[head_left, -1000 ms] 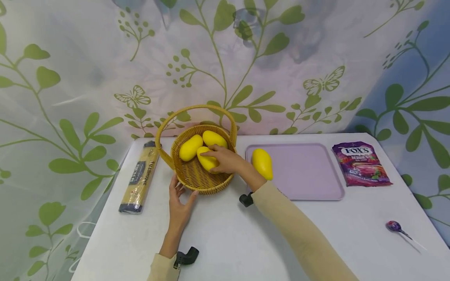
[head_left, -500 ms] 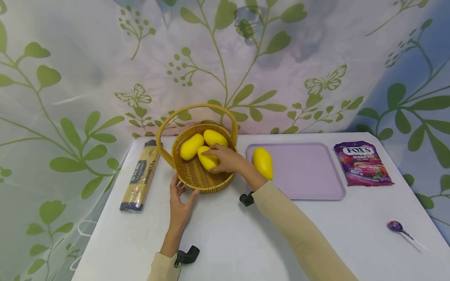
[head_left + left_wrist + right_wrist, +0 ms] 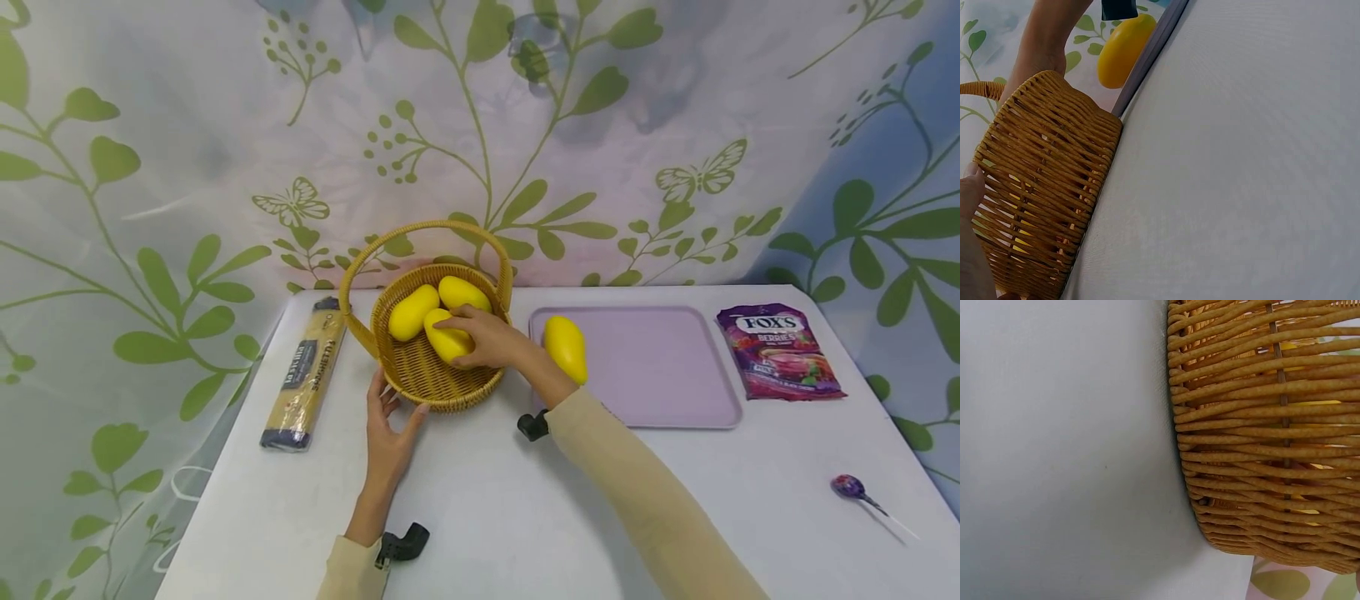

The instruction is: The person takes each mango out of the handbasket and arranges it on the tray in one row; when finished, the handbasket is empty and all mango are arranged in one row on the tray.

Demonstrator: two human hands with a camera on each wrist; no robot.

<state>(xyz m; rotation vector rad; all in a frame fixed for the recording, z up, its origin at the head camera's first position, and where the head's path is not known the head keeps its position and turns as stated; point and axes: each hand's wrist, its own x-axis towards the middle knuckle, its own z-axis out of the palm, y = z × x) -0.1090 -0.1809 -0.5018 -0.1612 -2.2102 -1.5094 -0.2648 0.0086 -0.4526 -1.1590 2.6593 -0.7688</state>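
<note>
A woven basket [image 3: 431, 385] with a tall arched handle stands at the table's back. Inside lie yellow mangoes: one at the left [image 3: 412, 314], another behind it, and a front mango [image 3: 442, 337]. My right hand [image 3: 491, 340] reaches over the rim and grips that front mango, thumb and fingers on opposite sides. Against the basket's near left wall, my left hand [image 3: 390, 446] holds it between spread thumb and fingers. The left wrist view shows the thumb [image 3: 969, 195] on the weave; most fingers are hidden. In the right wrist view, the basket wall [image 3: 1266, 444] hides the right hand.
Right of the basket sits a lilac tray [image 3: 660, 367], with a mango [image 3: 566, 348] at its left end under the right forearm. A spaghetti packet [image 3: 306, 375] lies left. Farther right are a purple candy bag [image 3: 780, 352] and a lollipop [image 3: 849, 487].
The whole head view has shifted slightly. Both hands keep their places at the basket; the right hand stays on the front mango, which has barely moved.
</note>
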